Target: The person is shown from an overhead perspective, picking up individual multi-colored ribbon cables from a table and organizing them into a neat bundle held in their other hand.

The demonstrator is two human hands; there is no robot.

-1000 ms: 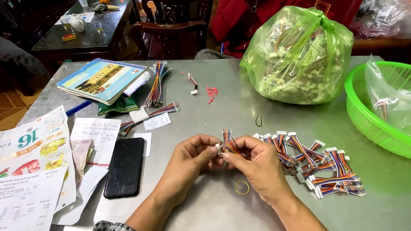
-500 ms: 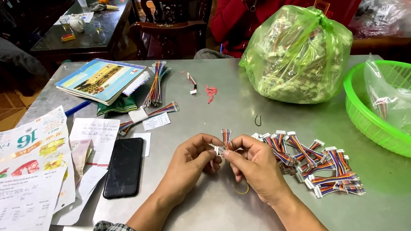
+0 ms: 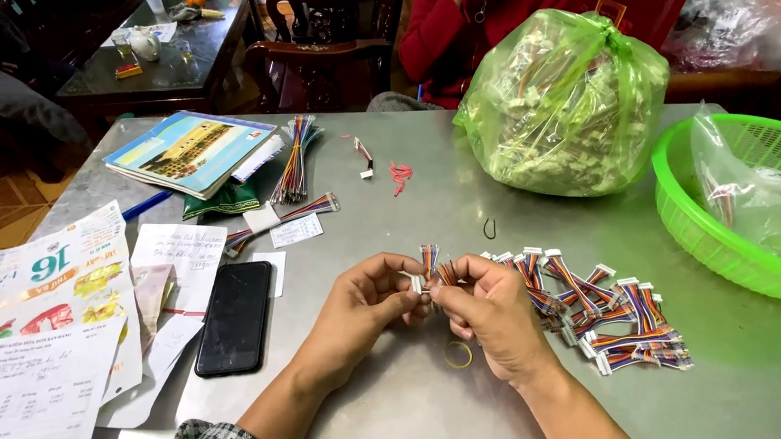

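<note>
Here, fingers of the left hand (image 3: 365, 300) and right hand (image 3: 493, 313) pinch 1 small multicoloured wire bundle (image 3: 431, 264).

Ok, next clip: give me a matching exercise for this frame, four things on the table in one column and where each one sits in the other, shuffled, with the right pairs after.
Things:
1. black phone
2. rubber band
3. green basket
4. tied green bag

Places:
A. far side of the table, in front of the person in red
B. on the table just below the right hand
C. at the table's right edge
D. left of the left hand, next to the papers

Pairs: 1-D, 2-B, 3-C, 4-A
</note>
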